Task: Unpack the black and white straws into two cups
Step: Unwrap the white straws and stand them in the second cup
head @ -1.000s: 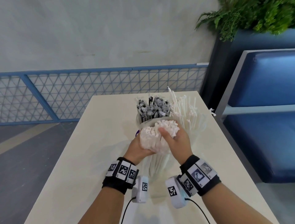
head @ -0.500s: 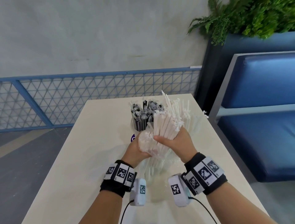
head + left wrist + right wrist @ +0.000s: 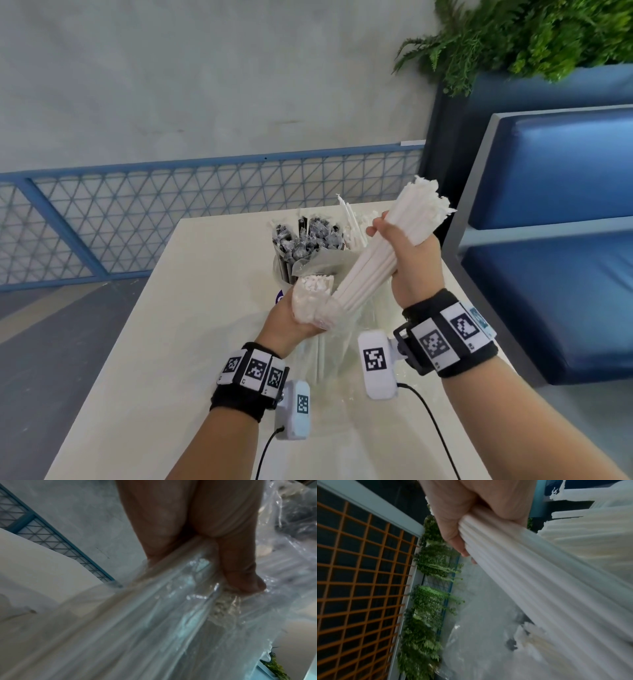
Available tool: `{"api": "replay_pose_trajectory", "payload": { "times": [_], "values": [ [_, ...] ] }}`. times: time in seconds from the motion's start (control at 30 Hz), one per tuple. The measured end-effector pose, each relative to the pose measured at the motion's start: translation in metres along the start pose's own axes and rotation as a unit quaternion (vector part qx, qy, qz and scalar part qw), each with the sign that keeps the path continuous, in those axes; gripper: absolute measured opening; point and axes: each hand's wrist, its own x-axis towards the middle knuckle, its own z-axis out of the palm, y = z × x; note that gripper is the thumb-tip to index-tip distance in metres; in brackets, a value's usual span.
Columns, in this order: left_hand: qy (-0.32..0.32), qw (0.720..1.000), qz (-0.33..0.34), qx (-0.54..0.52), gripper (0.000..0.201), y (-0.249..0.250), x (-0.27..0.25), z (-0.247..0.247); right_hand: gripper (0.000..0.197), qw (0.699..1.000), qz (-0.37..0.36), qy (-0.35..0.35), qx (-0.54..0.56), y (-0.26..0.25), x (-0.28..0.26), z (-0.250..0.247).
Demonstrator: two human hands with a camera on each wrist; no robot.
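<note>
We grip white straws (image 3: 373, 260) in our right hand (image 3: 407, 263) at frame centre, left hand (image 3: 287, 322) clutching the plastic bag (image 3: 310, 303) so they slide free.

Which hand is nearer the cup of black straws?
Left. The left hand grips the plastic bag just in front of the cup of black straws. The right hand holds the white straw bundle off to its right.

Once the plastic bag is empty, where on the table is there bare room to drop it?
Bare: the table's left half, from the left edge to the cup of black straws. Crowded: the far right by the cup and loose white straws, and under both hands.
</note>
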Motion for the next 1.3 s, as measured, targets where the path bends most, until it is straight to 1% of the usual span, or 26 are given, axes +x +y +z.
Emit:
{"api": "replay_pose_trajectory", "payload": {
  "times": [0.1, 0.2, 0.3, 0.37, 0.47, 0.6, 0.7, 0.8, 0.87, 0.93, 1.0, 1.1, 1.13, 1.23, 1.3],
  "values": [
    [0.005, 1.000, -0.008, -0.008, 0.071, -0.001, 0.001, 0.000, 0.011, 0.998, 0.018, 0.048, 0.042, -0.003, 0.009, -0.004],
    [0.004, 1.000, -0.007, -0.005, 0.076, 0.001, 0.003, 0.001, 0.008, 0.994, 0.037, 0.083, 0.068, -0.006, 0.016, -0.008],
    [0.023, 1.000, 0.002, -0.005, 0.065, 0.004, 0.003, 0.002, 0.008, 0.988, 0.045, 0.110, 0.095, -0.012, 0.022, -0.013],
    [0.034, 0.999, 0.008, -0.005, 0.062, 0.003, 0.004, 0.002, 0.008, 0.985, 0.041, 0.127, 0.109, -0.017, 0.026, -0.018],
    [0.043, 0.999, 0.007, -0.011, 0.060, 0.002, 0.004, 0.002, 0.009, 0.983, 0.017, 0.144, 0.116, -0.029, 0.033, -0.027],
    [0.045, 0.999, 0.013, -0.016, 0.055, 0.002, 0.005, 0.002, 0.010, 0.979, -0.055, 0.157, 0.115, -0.051, 0.043, -0.033],
    [0.045, 0.999, 0.014, -0.023, 0.055, 0.000, 0.004, 0.002, 0.011, 0.977, -0.110, 0.175, 0.043, -0.061, 0.049, -0.033],
    [0.043, 0.999, 0.015, -0.027, 0.055, -0.001, 0.004, 0.002, 0.033, 0.971, -0.133, 0.192, -0.059, -0.055, 0.057, -0.031],
    [0.040, 0.999, 0.017, -0.030, 0.054, 0.000, 0.004, 0.003, 0.041, 0.963, -0.148, 0.181, -0.131, -0.044, 0.059, -0.027],
    [0.037, 0.998, 0.019, -0.037, 0.054, 0.000, 0.004, 0.003, 0.041, 0.956, -0.146, 0.161, -0.199, -0.026, 0.059, -0.024],
    [0.037, 0.998, 0.016, -0.042, 0.055, -0.001, 0.004, 0.003, 0.036, 0.950, -0.120, 0.136, -0.254, -0.006, 0.055, -0.021],
    [0.040, 0.998, 0.012, -0.042, 0.056, -0.004, 0.006, 0.002, 0.016, 0.944, -0.072, 0.101, -0.305, 0.019, 0.050, -0.021],
    [0.042, 0.998, 0.012, -0.041, 0.056, -0.005, 0.007, 0.002, 0.013, 0.939, -0.061, 0.085, -0.327, 0.025, 0.049, -0.021],
    [0.049, 0.998, 0.006, -0.034, 0.059, -0.010, 0.009, 0.001, 0.014, 0.926, -0.049, 0.039, -0.373, 0.034, 0.049, -0.022],
    [0.051, 0.998, 0.005, -0.031, 0.062, -0.012, 0.010, 0.001, 0.025, 0.918, -0.054, 0.010, -0.393, 0.039, 0.049, -0.021]
  ]
}}
